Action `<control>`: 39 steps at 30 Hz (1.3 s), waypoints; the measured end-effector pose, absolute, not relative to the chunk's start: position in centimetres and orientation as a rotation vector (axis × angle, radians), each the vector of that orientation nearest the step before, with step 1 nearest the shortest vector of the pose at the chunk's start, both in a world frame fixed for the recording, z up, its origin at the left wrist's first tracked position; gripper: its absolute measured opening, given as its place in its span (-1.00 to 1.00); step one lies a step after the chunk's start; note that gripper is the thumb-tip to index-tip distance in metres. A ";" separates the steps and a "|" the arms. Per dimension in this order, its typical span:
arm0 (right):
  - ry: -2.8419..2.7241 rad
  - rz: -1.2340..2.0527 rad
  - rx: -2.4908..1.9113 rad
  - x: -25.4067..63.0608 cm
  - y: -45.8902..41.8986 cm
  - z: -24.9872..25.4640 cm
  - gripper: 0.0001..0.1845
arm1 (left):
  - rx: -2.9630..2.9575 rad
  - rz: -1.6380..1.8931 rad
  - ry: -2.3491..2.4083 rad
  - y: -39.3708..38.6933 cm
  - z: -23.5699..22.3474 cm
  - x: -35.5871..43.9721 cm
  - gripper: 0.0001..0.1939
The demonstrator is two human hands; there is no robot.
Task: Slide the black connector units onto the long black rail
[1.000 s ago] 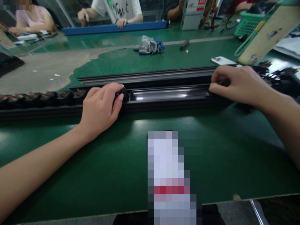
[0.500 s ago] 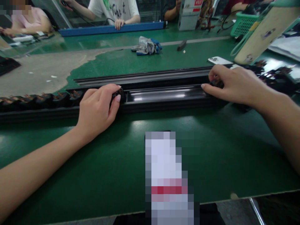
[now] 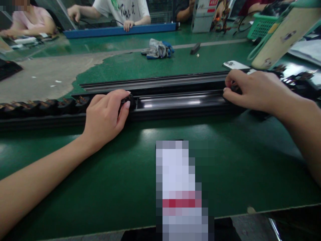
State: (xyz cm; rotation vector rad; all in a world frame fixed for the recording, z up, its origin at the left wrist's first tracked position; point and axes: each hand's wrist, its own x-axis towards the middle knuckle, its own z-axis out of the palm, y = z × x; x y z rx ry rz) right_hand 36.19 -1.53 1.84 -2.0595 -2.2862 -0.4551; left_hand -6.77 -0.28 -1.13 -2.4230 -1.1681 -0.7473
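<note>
A pixelated patch [image 3: 178, 174] blots out whatever stands at the near edge of the green table [image 3: 112, 187], so that cannot be made out. The fingers of the left hand [image 3: 104, 115] hide much of the black module [image 3: 129, 101] they grip; only its right end shows clearly. The right hand [image 3: 260, 88] pinches a dark part [image 3: 235, 88] between thumb and forefinger, mostly covered by them, and its exact form is hard to tell. Both forearms are cut off by the frame sides, and the co-worker [image 3: 125, 13] across the table is cut off at the top.

The black channel [image 3: 175, 114] runs crosswise beneath both hands, its bare, shiny stretch lying between them. The gripped module sits in it at the left end of that stretch; the dark part is at the right end. Left of the left hand, a row of black modules with copper-coloured contacts [image 3: 47, 107] fills the channel, its far end out of frame. Just behind lies a second black rail [image 3: 155, 81], its right end hidden by the right hand.
</note>
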 end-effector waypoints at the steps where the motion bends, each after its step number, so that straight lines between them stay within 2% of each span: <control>1: -2.290 -0.462 -2.075 36.2 -1.6 1.9 -0.48 | -2.432 -0.755 -1.186 -0.3 -1.1 -6.7 -0.63; 39: -2.298 -0.631 -2.205 36.2 -1.5 2.2 -0.49 | -2.441 -0.737 -1.197 -0.5 -0.9 -6.7 -0.62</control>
